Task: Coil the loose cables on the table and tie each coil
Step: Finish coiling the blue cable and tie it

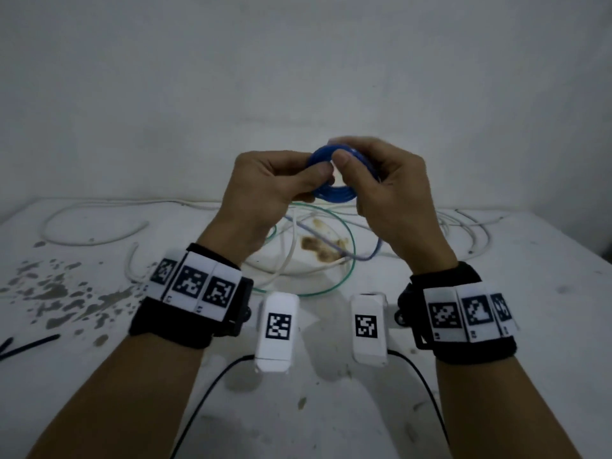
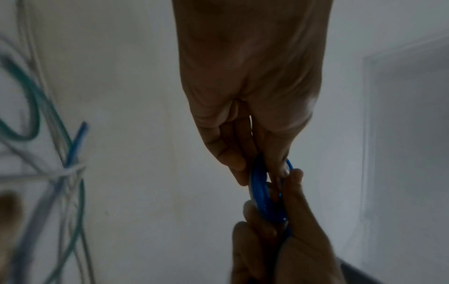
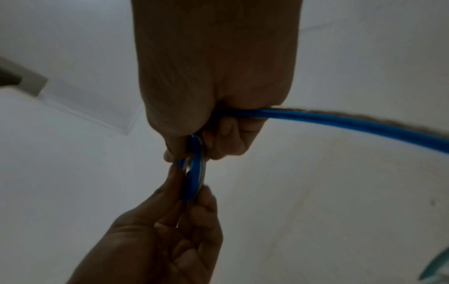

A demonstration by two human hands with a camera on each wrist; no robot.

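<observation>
while the blue coil (image 1: 334, 173) sits this small and tight, held up in the air above the worktop (image 1: 530, 326) between both hands, the likeliest failure is spring-back: if either pinch eases before a tie goes on, the stiff turns could pop open and the coil would have to be wound again. the free length of blue cable (image 3: 352, 123) running out past the right hand could also drag on the tangle below and tug the coil out of shape. no tie is visible at the coil, so i judge it is not yet secured.

the left hand (image 1: 265, 187) is closed in a pinch, thumb and curled fingers gripping the near-left side of the coil. the right hand (image 1: 381, 180) is closed too, thumb pressed on the coil's upper rim with the fingers curled behind it, and the right wrist view shows the trailing cable passing through that fist. both wrist views show the two sets of fingertips nearly meeting across the ring.

below, still loose on the worktop, lie a green cable (image 1: 344, 270), white cables (image 1: 99, 226) and a pale bluish one (image 1: 371, 256), crossing each other around a brown stain (image 1: 318, 246).
</observation>
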